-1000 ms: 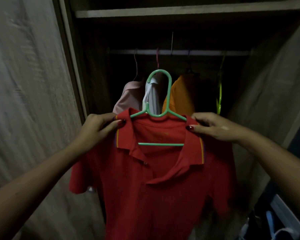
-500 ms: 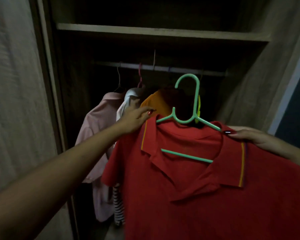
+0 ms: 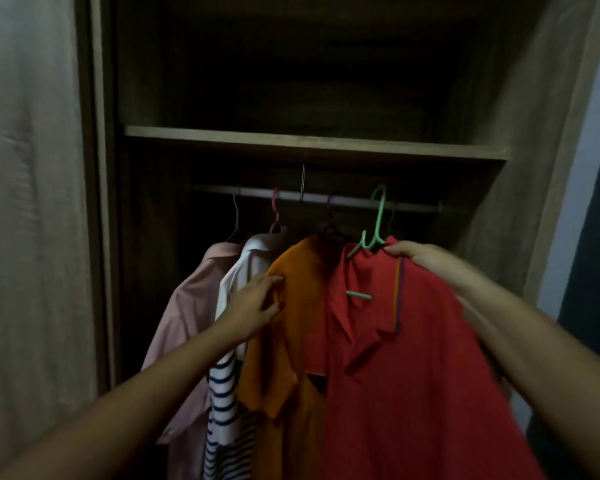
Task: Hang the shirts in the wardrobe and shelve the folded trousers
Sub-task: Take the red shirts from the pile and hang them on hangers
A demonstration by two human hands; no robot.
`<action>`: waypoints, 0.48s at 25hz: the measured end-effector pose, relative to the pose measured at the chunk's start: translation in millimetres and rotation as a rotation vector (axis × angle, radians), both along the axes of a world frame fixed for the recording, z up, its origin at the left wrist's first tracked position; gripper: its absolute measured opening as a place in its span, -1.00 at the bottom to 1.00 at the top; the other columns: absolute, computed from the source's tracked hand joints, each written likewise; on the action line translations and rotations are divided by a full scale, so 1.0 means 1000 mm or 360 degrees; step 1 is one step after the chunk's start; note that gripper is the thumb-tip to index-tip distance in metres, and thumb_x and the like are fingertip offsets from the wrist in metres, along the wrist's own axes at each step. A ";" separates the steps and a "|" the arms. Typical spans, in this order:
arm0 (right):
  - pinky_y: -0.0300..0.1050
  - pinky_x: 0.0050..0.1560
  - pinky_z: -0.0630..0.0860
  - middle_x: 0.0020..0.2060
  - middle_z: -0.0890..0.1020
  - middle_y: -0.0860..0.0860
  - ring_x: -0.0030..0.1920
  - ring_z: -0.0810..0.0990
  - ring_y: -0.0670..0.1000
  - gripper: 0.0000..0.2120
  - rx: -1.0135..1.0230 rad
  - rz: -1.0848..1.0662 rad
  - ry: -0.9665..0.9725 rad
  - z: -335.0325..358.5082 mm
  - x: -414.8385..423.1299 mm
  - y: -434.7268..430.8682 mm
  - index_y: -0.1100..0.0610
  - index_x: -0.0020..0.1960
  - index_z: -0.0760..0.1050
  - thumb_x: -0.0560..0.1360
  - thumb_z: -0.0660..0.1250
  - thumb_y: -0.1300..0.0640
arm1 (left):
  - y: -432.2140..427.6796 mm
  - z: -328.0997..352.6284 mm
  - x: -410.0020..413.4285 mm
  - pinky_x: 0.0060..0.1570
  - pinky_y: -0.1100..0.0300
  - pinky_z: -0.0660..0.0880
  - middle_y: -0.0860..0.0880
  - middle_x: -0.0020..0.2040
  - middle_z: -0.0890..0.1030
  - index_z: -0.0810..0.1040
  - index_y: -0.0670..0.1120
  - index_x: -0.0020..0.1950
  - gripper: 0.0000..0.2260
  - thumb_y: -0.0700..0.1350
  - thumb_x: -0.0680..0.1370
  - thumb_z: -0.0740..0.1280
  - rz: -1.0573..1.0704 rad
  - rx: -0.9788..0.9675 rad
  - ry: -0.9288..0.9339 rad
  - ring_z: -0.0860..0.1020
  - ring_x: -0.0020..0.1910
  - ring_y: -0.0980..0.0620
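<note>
Three shirts hang from the rail (image 3: pixel 284 195) below the shelf (image 3: pixel 291 142): pink shirt (image 3: pixel 194 299), white shirt (image 3: pixel 253 261), orange shirt (image 3: pixel 291 341), with a striped garment (image 3: pixel 222 393) showing under the white one. Red shirt (image 3: pixel 413 375) sits on a green hanger (image 3: pixel 378 216), just right of the orange shirt; the hook reaches the rail, seating not confirmed. Right hand (image 3: pixel 426 261) grips the red shirt's shoulder beside the hanger neck. Left hand (image 3: pixel 253 306) lies against the orange shirt's shoulder; whether it pinches or merely presses the cloth cannot be determined.
</note>
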State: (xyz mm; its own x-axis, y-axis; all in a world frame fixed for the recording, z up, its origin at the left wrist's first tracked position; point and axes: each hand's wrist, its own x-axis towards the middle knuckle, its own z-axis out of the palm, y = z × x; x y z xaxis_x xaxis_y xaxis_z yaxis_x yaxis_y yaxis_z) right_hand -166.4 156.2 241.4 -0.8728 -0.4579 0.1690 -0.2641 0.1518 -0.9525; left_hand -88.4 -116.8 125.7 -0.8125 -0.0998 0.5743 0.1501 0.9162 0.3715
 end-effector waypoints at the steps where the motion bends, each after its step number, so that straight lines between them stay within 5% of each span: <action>1: -0.32 -0.61 0.39 -0.34 0.63 0.06 -0.51 0.56 -0.19 -0.79 -0.0197 -0.0052 -0.0082 0.003 0.004 -0.013 0.18 0.19 0.42 0.56 0.21 0.25 | 0.004 0.002 0.003 0.25 0.17 0.35 -0.06 0.31 0.44 0.37 -0.11 0.40 -0.43 0.06 0.42 0.22 -0.0032 -0.0020 -0.0013 0.43 0.28 0.01; 4: -0.26 -0.63 0.46 -0.56 0.56 0.10 -0.64 0.53 -0.05 -0.95 -0.0343 -0.0219 -0.0165 0.008 -0.015 -0.053 0.27 -0.10 0.38 0.54 0.22 0.30 | 0.012 0.008 0.012 0.20 0.18 0.42 -0.02 0.30 0.44 0.41 -0.10 0.36 -0.39 0.16 0.38 0.23 -0.0087 0.0118 -0.0025 0.48 0.20 0.02; 12: 0.08 0.09 0.54 -0.01 0.61 0.24 0.02 0.59 0.17 -0.77 0.0014 -0.0449 0.0028 -0.027 -0.076 -0.096 0.30 0.09 0.48 0.51 0.21 0.19 | 0.003 0.003 0.040 0.10 0.14 0.54 0.00 0.39 0.38 0.36 -0.09 0.42 -0.53 -0.20 0.52 0.35 -0.0106 0.0481 -0.0144 0.59 0.06 -0.01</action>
State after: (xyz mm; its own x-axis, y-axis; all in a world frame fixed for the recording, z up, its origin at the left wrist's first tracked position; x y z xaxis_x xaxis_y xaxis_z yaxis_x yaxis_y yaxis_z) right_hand -242.2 60.7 214.5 -0.9629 -0.1989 0.1821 -0.2265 0.2300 -0.9464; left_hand -48.8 -113.5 128.7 -0.8695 -0.1998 0.4517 0.1597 0.7517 0.6399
